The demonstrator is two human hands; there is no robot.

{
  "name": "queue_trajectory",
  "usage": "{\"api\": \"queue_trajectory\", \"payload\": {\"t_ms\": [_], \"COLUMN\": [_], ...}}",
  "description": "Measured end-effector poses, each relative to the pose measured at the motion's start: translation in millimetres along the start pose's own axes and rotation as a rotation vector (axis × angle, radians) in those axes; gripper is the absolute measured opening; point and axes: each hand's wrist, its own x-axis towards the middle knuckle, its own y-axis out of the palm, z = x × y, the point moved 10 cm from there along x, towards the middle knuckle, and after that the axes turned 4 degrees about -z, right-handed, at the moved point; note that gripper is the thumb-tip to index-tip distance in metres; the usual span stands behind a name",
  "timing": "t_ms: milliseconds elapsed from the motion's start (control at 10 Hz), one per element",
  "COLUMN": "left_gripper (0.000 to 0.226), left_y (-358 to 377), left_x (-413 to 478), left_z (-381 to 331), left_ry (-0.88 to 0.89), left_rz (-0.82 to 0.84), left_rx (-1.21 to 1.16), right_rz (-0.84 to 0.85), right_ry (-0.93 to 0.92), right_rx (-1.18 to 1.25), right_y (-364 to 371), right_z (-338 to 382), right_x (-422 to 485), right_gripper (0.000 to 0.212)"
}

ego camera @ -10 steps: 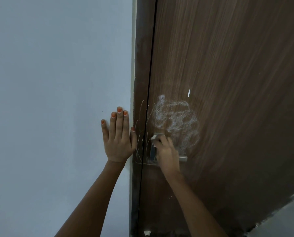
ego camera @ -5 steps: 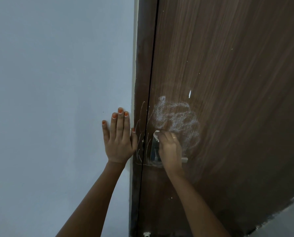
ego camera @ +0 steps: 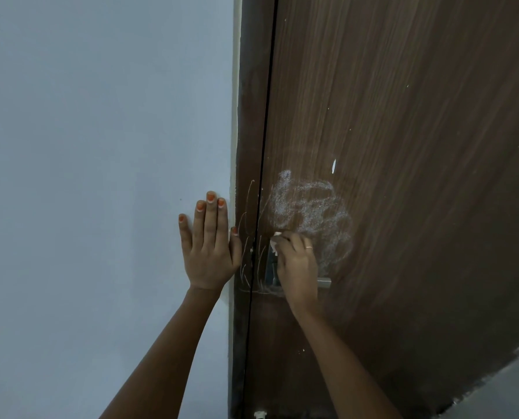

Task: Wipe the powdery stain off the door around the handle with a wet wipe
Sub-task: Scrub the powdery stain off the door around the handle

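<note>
A dark brown wooden door [ego camera: 403,131] carries a white powdery stain [ego camera: 309,210] above its metal handle [ego camera: 324,282]. My right hand [ego camera: 297,263] presses a white wet wipe [ego camera: 275,241] against the door at the stain's lower left edge, covering most of the handle and its plate. Only a corner of the wipe shows past my fingers. My left hand [ego camera: 208,244] lies flat with fingers spread on the pale wall [ego camera: 101,176] beside the door frame [ego camera: 249,146]. Thin white scratch-like streaks [ego camera: 247,237] run down the frame next to the handle.
A small white fleck [ego camera: 334,166] sits on the door above the stain. Grey floor [ego camera: 509,388] shows at the bottom right, under the door's lower edge. A small white object [ego camera: 259,415] sits at the foot of the frame.
My right hand has slid upward with the wipe from the handle plate to the stain's lower edge. The left hand has stayed flat on the wall.
</note>
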Motion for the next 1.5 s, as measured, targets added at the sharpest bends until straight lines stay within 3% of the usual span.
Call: {"api": "queue_trajectory", "payload": {"t_ms": [200, 300, 500, 700, 800, 1000, 1300, 1400, 1500], "left_gripper": [0.072, 0.073, 0.072, 0.072, 0.071, 0.072, 0.072, 0.070, 0.071], "left_y": [-1, -1, -2, -2, -2, -3, -2, -2, -2], "left_x": [0, 1, 1, 2, 2, 2, 2, 2, 1], "left_z": [1, 0, 0, -1, 0, -1, 0, 0, 0], "left_ry": [-0.001, 0.001, 0.004, 0.006, 0.005, 0.005, -0.001, -0.003, -0.004], "left_rz": [0.004, 0.005, 0.002, 0.004, 0.005, -0.003, 0.010, 0.005, 0.006], "left_rx": [0.003, 0.002, 0.007, 0.002, -0.004, 0.005, -0.007, -0.008, -0.001], "right_rz": [-0.075, 0.016, 0.248, 0.311, 0.350, 0.123, 0.172, 0.154, 0.095], "right_ry": [0.543, 0.573, 0.308, -0.023, -0.028, 0.171, -0.161, -0.170, -0.047], "right_rx": [0.303, 0.187, -0.140, -0.087, -0.097, -0.067, -0.153, -0.203, -0.235], "right_y": [5, 12, 25, 37, 39, -1, 20, 12, -10], "right_z": [-52, -57, -33, 10, 10, -14, 12, -6, -41], "right_x": [-28, -34, -29, -27, -33, -42, -56, -65, -67], "right_gripper": [0.018, 0.016, 0.018, 0.024, 0.024, 0.016, 0.041, 0.048, 0.044]}}
